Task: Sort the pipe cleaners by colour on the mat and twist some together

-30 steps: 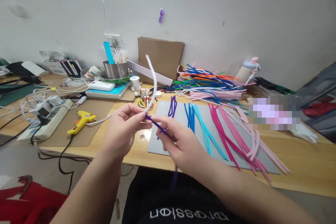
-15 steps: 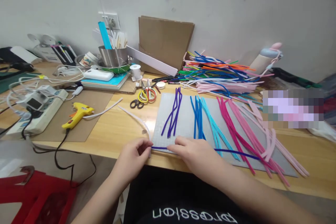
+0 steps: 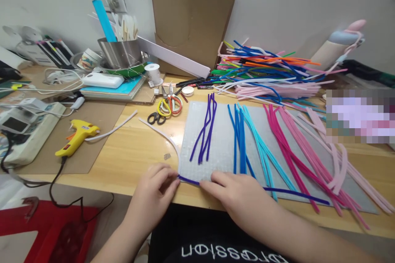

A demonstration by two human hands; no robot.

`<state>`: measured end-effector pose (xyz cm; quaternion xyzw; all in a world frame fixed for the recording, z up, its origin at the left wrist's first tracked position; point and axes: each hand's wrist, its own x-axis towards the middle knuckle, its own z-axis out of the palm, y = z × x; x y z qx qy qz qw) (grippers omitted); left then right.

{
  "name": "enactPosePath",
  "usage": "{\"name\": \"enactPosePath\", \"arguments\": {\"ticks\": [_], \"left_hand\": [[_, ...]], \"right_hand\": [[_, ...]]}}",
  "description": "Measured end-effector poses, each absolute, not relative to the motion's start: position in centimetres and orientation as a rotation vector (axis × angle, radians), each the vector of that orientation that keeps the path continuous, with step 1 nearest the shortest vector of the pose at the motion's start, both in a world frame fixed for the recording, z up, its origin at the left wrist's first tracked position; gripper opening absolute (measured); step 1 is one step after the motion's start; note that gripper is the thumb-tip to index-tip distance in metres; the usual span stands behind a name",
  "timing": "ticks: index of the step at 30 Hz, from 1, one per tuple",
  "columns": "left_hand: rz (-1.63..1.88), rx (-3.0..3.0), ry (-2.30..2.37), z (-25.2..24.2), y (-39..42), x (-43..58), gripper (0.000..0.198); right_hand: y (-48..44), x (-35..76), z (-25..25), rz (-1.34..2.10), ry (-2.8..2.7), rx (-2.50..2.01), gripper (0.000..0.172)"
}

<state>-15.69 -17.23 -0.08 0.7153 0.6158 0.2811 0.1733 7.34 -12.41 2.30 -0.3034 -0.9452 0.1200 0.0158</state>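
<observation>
My left hand is closed in a pinch at the table's front edge, on the left end of a dark purple pipe cleaner. At the same fingertips ends a white pipe cleaner, which curves up and away over the wood; whether the two are joined is hidden. A little to the right, my right hand has its fingers closed on the purple pipe cleaner, which passes under the palm and comes out to the right. Several more purple pipe cleaners lie on the grey mat just beyond.
Blue, turquoise and pink pipe cleaners lie across the mat. A mixed heap sits behind. Left are scissors, a yellow glue gun and a power strip with cables. Cardboard leans on the wall.
The camera view has tilted down and come nearer, so the things on the table appear shifted and larger. Both hands keep nearly the same hold on the purple pipe cleaner.
</observation>
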Motion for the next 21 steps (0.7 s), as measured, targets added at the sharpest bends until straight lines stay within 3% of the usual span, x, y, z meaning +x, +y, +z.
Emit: {"name": "enactPosePath", "arguments": {"ticks": [21], "left_hand": [[0.952,2.301,1.941,-1.2,-18.4,-14.0,0.01]], "right_hand": [[-12.2,7.4,2.4,0.394,-2.952,-0.944,0.039]]}}
